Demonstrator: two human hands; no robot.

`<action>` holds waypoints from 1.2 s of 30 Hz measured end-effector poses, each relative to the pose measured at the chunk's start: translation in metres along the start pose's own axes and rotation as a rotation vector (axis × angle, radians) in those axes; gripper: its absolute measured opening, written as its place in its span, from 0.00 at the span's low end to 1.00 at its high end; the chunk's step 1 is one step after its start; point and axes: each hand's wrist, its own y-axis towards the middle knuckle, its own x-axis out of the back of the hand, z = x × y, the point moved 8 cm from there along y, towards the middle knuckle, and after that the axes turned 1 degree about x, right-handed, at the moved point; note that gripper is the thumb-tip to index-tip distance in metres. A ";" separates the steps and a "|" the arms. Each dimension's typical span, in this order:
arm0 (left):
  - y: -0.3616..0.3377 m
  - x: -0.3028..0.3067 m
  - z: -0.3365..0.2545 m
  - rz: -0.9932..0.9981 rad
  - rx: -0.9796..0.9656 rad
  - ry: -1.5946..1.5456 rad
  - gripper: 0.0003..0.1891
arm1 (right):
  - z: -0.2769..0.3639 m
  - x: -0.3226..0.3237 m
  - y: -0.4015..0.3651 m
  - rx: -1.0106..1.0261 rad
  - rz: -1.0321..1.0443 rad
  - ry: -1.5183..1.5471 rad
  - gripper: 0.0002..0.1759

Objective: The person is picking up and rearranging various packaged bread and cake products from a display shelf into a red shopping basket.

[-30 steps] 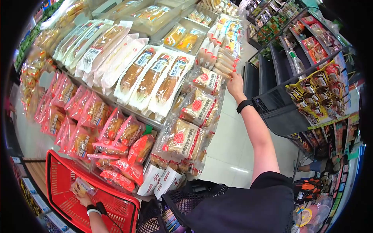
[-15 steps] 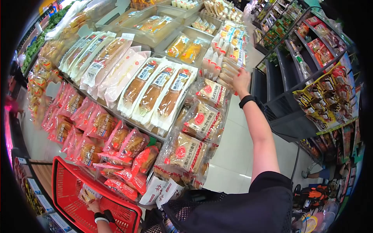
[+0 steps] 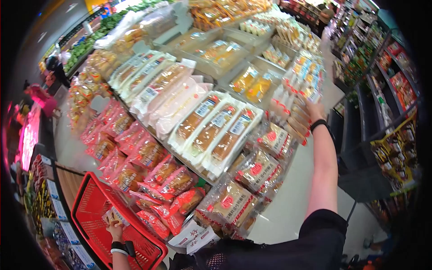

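Your right hand [image 3: 315, 109] is stretched out to the right of the frame, above centre, where it meets the stacked packs [image 3: 294, 122] at the far corner of the bread display. The fingers are hidden against the wrappers, so I cannot tell whether they have closed on a pack or only rest on it. A black wristband [image 3: 318, 124] sits just below the hand.

Your left hand [image 3: 116, 231] is at the lower left, with its fingers wrapped round a small packet [image 3: 114, 216] that it holds over the red basket [image 3: 95, 199].

Judging by how things lie, you are early in the picking. One item is at the basket and nothing else shows inside it. No pack has come away from the stack on the right yet.

Counted:
- one basket
- one small packet in hand
- three long loaf packs [image 3: 216, 129] side by side in mid-frame
- three clear bags [image 3: 257, 170] with round red labels, running down the near edge of the display; more may be tucked underneath

The red-wrapped buns on the left are too many and too overlapped to count.
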 end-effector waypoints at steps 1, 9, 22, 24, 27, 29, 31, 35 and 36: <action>0.003 -0.006 0.001 0.023 0.001 0.021 0.18 | -0.007 0.001 -0.003 0.000 0.022 0.044 0.38; -0.005 -0.006 0.021 -0.054 -0.068 0.044 0.17 | 0.006 -0.001 0.015 0.119 -0.043 0.796 0.13; -0.219 0.005 -0.239 0.560 -0.714 -0.488 0.11 | 0.154 0.080 -0.450 0.300 1.159 1.382 0.16; -0.228 0.012 -0.224 0.675 -0.650 -0.653 0.15 | 0.150 0.081 -0.524 0.329 1.390 1.318 0.16; -0.260 0.009 -0.221 1.172 -0.186 -1.098 0.22 | 0.148 0.067 -0.606 0.488 1.656 1.028 0.17; -0.254 0.019 -0.195 1.162 -0.044 -1.292 0.24 | 0.138 0.047 -0.665 0.626 1.718 0.893 0.19; -0.231 0.021 -0.175 1.013 -0.088 -1.277 0.25 | 0.134 0.047 -0.679 0.665 1.745 0.823 0.21; -0.144 0.065 -0.128 0.415 -0.218 -1.158 0.26 | 0.123 0.049 -0.685 0.733 1.828 0.666 0.23; -0.129 0.069 -0.116 0.316 -0.209 -1.090 0.25 | 0.121 0.050 -0.681 0.747 1.822 0.620 0.24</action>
